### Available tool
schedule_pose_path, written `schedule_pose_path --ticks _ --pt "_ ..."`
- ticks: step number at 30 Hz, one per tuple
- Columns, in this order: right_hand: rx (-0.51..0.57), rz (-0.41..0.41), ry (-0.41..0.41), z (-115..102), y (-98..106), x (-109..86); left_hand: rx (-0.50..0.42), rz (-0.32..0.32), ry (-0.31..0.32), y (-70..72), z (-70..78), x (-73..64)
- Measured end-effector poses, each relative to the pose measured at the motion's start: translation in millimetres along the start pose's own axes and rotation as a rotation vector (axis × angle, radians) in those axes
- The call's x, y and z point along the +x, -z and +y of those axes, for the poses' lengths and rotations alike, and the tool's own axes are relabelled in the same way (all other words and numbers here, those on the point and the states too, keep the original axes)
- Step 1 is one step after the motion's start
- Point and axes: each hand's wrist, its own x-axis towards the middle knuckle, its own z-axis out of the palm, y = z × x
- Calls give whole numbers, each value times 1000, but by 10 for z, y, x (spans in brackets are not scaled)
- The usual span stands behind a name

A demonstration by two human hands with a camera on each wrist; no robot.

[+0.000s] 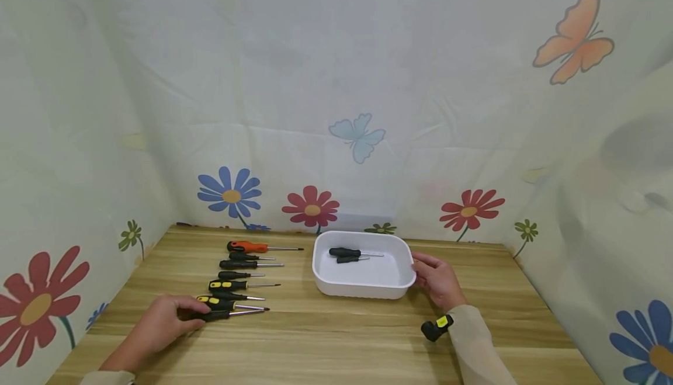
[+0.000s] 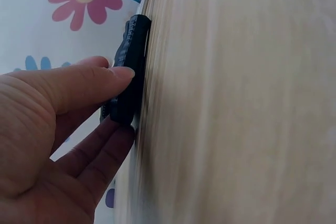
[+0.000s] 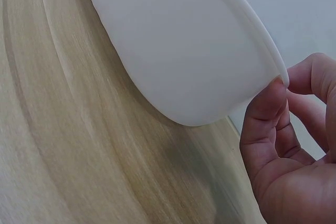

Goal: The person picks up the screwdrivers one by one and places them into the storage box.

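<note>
At the near end of a row of screwdrivers, my left hand holds a black-handled screwdriver between thumb and fingers. The left wrist view shows the thumb on the side of its dark handle, fingers at its end. That screwdriver lies close to the wooden table, shaft pointing right. My right hand pinches the right rim of a white plastic bin, thumb on one side and a finger on the other. Inside the bin lie a larger black screwdriver and a smaller black screwdriver.
Several more screwdrivers lie in the row beyond my left hand, including an orange one farthest away and a black-and-yellow one. The wooden table meets a flower-print curtain at the back and sides.
</note>
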Motion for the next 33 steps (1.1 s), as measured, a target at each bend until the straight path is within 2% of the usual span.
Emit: schedule_pose_path --ticks 9,18,26,33 --pt "-3 -3 -4 0 9 8 21 29 -17 -21 17 10" --pt "-7 -11 -7 -18 22 12 23 3 -11 -4 59 20" --pt "1 -21 -7 -16 24 11 14 0 -58 3 53 4" --pt "-4 -14 -3 -10 19 17 -67 -24 -42 27 76 -16"
